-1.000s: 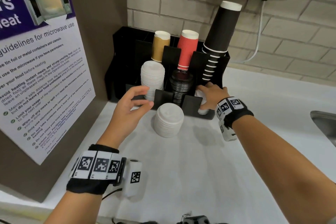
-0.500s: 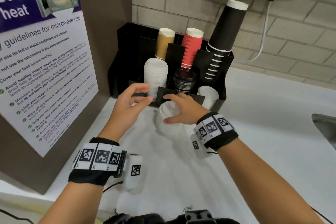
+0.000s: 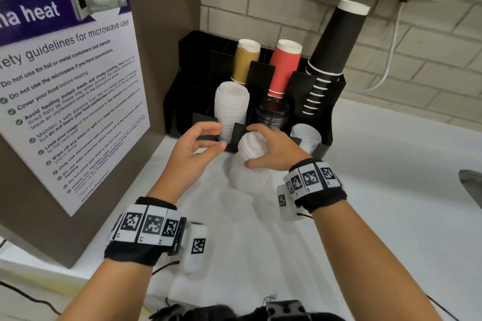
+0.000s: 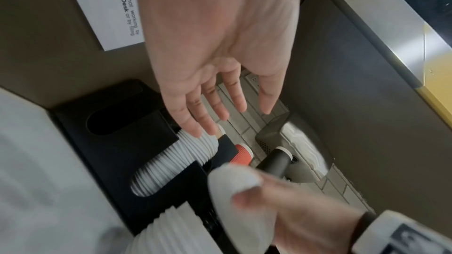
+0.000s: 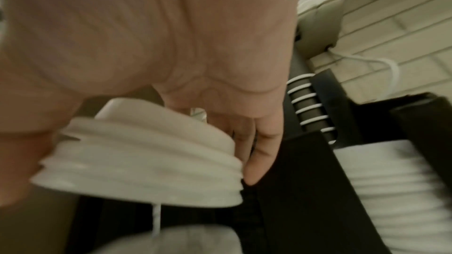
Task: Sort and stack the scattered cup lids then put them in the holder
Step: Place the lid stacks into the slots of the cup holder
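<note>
Since 0.5 s earlier the right hand (image 3: 271, 148) had lifted part of the white lid stack (image 3: 251, 144), gripping it just before the holder (image 3: 326, 148), while the left hand (image 3: 194, 143) hovered released alongside.

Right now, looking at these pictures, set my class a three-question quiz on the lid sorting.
1. True or false: the left hand holds lids.
2. The right hand grips: A) a red cup B) a batch of white lids C) black lids.
3. Fill in: more white lids stay on the ____ below the lifted batch.

Key: 1 false, its fingers are open and empty. 2 B. 3 counter, in front of the holder.
</note>
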The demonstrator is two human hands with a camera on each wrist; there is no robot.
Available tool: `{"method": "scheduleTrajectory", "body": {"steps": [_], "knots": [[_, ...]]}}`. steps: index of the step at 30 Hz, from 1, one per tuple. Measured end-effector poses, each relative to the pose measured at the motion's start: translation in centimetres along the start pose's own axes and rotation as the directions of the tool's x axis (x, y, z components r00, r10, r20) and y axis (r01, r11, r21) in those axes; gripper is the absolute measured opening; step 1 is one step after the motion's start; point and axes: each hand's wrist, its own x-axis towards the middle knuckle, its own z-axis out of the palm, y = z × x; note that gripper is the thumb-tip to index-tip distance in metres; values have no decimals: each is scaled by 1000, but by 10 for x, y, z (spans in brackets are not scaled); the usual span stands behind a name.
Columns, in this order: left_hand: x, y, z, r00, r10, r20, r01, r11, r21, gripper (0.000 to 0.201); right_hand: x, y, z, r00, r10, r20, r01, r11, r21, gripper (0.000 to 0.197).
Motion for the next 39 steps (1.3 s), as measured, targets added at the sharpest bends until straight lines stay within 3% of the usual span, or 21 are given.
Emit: {"method": "scheduleTrajectory", "body": {"steps": [3, 6, 8, 15, 31, 34, 37, 39], "knots": [[-4, 2, 10, 995, -52, 83, 52, 999, -1, 63, -17, -10, -8, 993, -18, -118, 53, 952, 300, 74], [-7, 3, 22, 979, -65, 196, 77, 995, -57, 96, -40, -26, -5, 991, -32, -134, 107, 790, 603, 68], [-7, 6, 29, 973, -39, 227, 63, 993, -98, 99, -49, -30, -1, 988, -56, -146, 142, 712, 688, 68], [-6, 13, 34, 960, -11, 281, 27, 998, -52, 92, -69, -17, -4, 990, -77, -114, 137, 624, 769, 67], [1, 15, 46, 963, 7, 269, 5, 999, -46, 94, -66, -10, -5, 983, -64, -171, 172, 634, 754, 70], [3, 13, 41, 966, -6, 257, 15, 999, -31, 91, -64, -3, -15, 972, -27, -232, 195, 642, 742, 68], [7, 13, 31, 987, -12, 159, 15, 1000, -14, 70, -56, 18, -47, 882, 99, -462, 218, 782, 584, 64], [9, 13, 22, 996, -20, 84, 22, 1000, -13, 57, -43, 38, -73, 808, 140, -573, 120, 912, 392, 68]]}}
